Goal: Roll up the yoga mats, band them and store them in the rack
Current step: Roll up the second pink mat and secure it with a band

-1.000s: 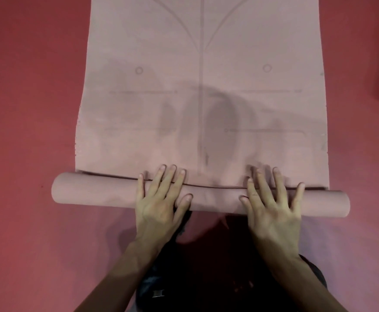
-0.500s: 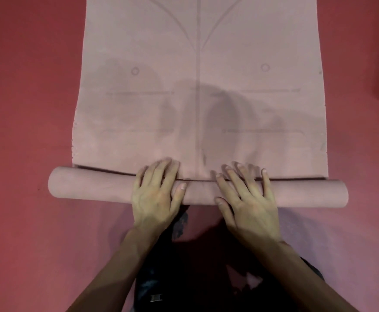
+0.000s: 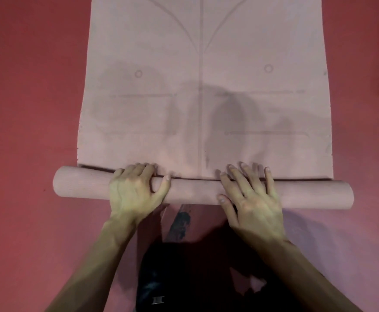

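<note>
Pink mat [image 3: 206, 104]: is lying lengthwise on the floor, running away from the person toward the top of the view. Its far part is lying flat and its near end is sitting wound up.
Roll [image 3: 82, 185]: is lying crosswise at the near end of the flat part, meeting it along a dark seam. Both ends are sticking out past the flat part's edges (the right end a little nearer the person than the left).
Left hand [image 3: 134, 194]: is gripping the roll left of the middle, palm down. The fingers are curling over the top toward the seam and the thumb is reaching along the roll to the right.
Right hand [image 3: 253, 201]: is pressing on the roll right of the middle, fingers straight and spread. Their tips are reaching across the seam onto the flat part, and the thumb is resting on the roll's near side.
Printed lines [image 3: 200, 64]: a centre line is running up the flat part, with two curves meeting it near the top, small circles either side and faint horizontal bars below.
Floor [image 3: 26, 109]: red, is showing on both sides of the mat.
Dark clothing [image 3: 184, 278]: is filling the bottom centre between the forearms; which garment cannot be told.
</note>
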Demonstrator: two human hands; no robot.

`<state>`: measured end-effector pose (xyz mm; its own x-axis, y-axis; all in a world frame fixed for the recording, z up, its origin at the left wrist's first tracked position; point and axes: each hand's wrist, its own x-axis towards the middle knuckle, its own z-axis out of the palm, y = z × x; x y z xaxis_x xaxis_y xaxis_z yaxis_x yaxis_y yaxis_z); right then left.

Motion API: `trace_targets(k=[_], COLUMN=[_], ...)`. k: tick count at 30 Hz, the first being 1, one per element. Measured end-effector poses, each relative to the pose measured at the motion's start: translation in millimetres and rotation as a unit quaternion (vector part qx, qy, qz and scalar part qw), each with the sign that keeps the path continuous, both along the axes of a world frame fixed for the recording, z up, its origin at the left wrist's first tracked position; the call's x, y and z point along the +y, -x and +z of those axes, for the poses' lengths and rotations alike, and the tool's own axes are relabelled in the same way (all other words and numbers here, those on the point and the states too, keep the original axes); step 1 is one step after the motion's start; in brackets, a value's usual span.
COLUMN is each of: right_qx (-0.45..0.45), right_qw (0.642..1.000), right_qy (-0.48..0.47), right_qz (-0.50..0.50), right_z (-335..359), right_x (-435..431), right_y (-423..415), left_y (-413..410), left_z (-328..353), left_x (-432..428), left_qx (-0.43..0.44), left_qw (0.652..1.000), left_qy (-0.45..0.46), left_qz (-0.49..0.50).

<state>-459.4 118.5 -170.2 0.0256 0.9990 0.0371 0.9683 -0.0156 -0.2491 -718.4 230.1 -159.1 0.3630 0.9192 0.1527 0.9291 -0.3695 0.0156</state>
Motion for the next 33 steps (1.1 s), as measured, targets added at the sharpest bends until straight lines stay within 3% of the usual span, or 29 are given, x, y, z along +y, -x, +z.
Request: trace_targets(k=[4,20,25,33], right_qx=[-0.024,-0.032,-0.031,-0.050], right_qw=[1.000,0.999,1.000,0.997], right_qy=[0.005,-0.003,-0.002,-0.033], right_qz=[0.012,0.003,-0.004,-0.045], right_z=[-2,-3,0,3], right_x=[-10,-11,-5,-10], right_y=[3,5,5,9], left_y=[13,14,-32,-48], left_z=[-3,-2,-5,-13], left_x=[-17,-22,-62,-53], left_qx=[-0.035,-0.015,-0.015,-0.004], left_qw=[0.998,0.998,0.987,0.992], left_qy=[0.049,0.031,0.063,0.081], left_qz=[-0.012,-0.046,-0.144,-0.101])
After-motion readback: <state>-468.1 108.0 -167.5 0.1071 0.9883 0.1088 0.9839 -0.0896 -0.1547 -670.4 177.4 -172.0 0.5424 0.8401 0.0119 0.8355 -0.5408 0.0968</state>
